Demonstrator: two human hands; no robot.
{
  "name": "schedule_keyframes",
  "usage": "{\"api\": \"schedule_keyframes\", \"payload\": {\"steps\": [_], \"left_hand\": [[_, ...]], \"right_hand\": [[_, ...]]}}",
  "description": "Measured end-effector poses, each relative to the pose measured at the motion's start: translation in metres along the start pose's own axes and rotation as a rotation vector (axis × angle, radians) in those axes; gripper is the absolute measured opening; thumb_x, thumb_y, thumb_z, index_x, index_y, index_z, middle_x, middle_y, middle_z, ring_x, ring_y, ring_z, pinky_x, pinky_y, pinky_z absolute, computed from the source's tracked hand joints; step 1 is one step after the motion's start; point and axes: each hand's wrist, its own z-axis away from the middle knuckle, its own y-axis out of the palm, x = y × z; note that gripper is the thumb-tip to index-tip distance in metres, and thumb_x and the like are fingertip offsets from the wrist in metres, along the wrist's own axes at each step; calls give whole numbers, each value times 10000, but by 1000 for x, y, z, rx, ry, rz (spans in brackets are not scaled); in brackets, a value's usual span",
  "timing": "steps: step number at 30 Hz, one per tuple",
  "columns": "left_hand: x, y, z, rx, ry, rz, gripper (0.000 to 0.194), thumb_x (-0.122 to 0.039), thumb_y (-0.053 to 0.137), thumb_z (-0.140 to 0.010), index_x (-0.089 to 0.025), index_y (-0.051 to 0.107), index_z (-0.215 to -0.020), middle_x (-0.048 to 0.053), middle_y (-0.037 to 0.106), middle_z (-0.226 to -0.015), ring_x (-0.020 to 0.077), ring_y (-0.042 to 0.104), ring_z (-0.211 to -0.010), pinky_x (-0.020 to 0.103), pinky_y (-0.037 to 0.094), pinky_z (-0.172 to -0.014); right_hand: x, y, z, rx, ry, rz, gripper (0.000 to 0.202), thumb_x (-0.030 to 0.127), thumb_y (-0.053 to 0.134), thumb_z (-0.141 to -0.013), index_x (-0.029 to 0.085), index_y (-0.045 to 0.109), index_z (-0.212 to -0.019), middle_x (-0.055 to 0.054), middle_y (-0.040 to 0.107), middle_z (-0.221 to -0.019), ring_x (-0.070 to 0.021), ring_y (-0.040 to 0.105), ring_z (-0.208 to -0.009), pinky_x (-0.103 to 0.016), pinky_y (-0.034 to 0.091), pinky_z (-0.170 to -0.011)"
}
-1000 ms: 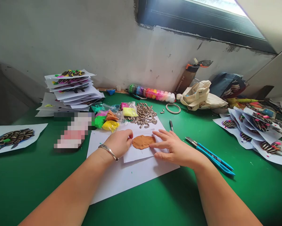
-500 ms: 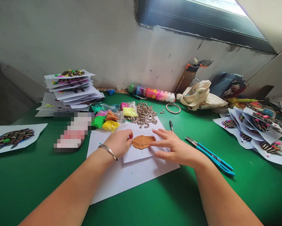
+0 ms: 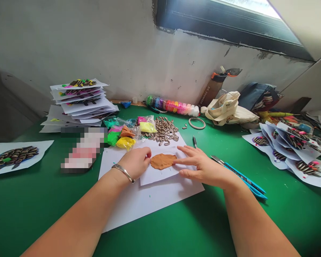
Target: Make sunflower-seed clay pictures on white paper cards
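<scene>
A flat oval of brown modelling clay (image 3: 163, 162) lies on a small white sheet (image 3: 152, 179) that carries thin drawn lines. Beneath it is a larger white sheet (image 3: 128, 210). My left hand (image 3: 137, 161), with a silver bangle at the wrist, rests at the small sheet's left side. Its fingers are curled closed beside the clay's left edge, and whatever they pinch is hidden. Over the right side of the sheet, my right hand (image 3: 196, 163) is open with fingers spread, one fingertip at the clay's right edge.
Behind the sheets lie bagged coloured clay (image 3: 126, 142) and a heap of striped sunflower seeds (image 3: 164, 129). To the right are a pen (image 3: 194, 142), a blue cutter knife (image 3: 243, 180) and a tape roll (image 3: 197, 123). Stacked seed pictures (image 3: 82, 101) stand left, others (image 3: 291, 146) right.
My right hand has shifted slightly to the right, uncovering a little more of the clay's right edge and the drawn lines. My left hand has stayed in place.
</scene>
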Motion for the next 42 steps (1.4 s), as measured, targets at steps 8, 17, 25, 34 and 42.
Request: {"api": "schedule_keyframes", "payload": {"steps": [8,17,25,34,42], "left_hand": [[0,0,0,-2,3,-6,148,-190,480,-835,-210,619,-881,35,680,-838,203,610,-780,276,391,-608],[0,1,0,-2,8,-14,152,-190,473,-838,-213,614,-890,34,685,-850,204,614,-796,271,393,-620],[2,1,0,-7,18,-16,163,-199,469,-836,-207,618,-902,44,684,-862,214,611,-802,283,403,-636],[0,1,0,-4,9,-19,146,-184,473,-842,-204,610,-886,41,677,-843,208,602,-772,281,385,-610],[2,5,-1,-28,28,-38,171,-179,447,-856,-205,612,-892,43,680,-850,215,606,-782,291,382,-611]], "right_hand": [[-4,2,0,22,5,22,417,611,518,-841,408,642,-1183,11,277,-1540,-362,154,-1423,-648,56,-1109],[2,9,-5,-67,11,116,494,615,492,-852,425,523,-1307,-16,217,-1563,-356,144,-1425,-653,72,-1095],[9,20,-14,-109,32,271,500,596,459,-875,422,476,-1344,-51,278,-1540,-400,197,-1398,-690,88,-1060],[7,22,-13,-196,1,218,466,577,452,-890,409,502,-1322,-49,338,-1513,-361,250,-1390,-682,161,-1055],[3,24,-18,-381,-74,-38,322,435,509,-905,311,655,-1164,-49,580,-1313,-269,478,-1251,-485,373,-1041]]}}
